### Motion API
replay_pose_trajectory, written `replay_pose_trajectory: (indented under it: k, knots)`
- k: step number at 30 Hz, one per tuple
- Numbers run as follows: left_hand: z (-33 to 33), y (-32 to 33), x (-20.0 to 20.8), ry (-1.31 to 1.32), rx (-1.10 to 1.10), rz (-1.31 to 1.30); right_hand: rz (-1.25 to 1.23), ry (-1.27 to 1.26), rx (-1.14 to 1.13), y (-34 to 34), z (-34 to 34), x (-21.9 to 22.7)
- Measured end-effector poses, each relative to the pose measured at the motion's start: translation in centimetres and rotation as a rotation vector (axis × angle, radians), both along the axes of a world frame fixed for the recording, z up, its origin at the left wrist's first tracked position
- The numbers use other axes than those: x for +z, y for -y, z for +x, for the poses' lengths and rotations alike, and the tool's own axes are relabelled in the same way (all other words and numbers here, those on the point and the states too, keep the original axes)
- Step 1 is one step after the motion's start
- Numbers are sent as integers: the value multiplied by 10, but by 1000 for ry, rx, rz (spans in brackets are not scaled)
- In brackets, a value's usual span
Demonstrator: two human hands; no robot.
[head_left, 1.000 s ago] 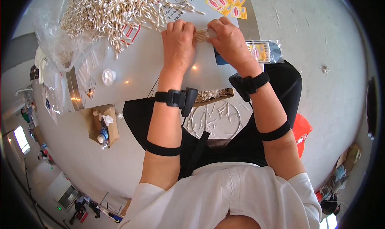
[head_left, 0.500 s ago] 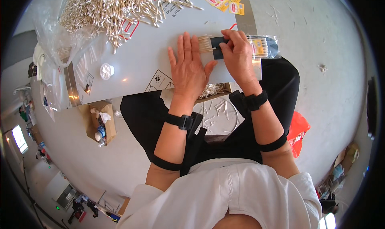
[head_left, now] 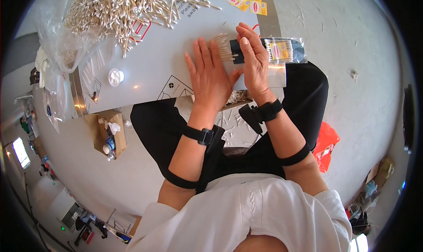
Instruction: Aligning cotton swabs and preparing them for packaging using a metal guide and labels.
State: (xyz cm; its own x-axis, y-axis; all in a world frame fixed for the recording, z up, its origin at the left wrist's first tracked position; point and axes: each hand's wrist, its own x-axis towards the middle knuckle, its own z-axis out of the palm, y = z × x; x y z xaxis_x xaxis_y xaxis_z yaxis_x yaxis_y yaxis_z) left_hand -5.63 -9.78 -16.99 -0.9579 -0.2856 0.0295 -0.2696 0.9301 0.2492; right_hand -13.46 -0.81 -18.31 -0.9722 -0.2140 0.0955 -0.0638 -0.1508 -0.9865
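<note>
1. Light was bright, fairly even; shadows soft.
2. A small glare spot sat on the grey tabletop (head_left: 154, 60), warmer glare on its metal edge strip (head_left: 76, 91).
3. Bright panel (head_left: 21, 153) at far left was blown out.
4. Fisheye bent straight edges; corners went black.
5. Cotton swabs (head_left: 119, 14) resolved well; background clutter (head_left: 372, 183) near the rim was soft.

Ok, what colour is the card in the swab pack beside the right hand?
The card is mostly yellow with a red mark; head view.
</note>
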Motion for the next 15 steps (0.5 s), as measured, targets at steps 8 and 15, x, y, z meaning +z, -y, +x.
replay_pose_trajectory:
  k: [8,15]
  knots:
    - [18,-1,5,-27,63,-13,-10,60,97,-5,-12,1]
    - [19,13,-7,-89,133,20,-51,-78,182,17,-30,-5]
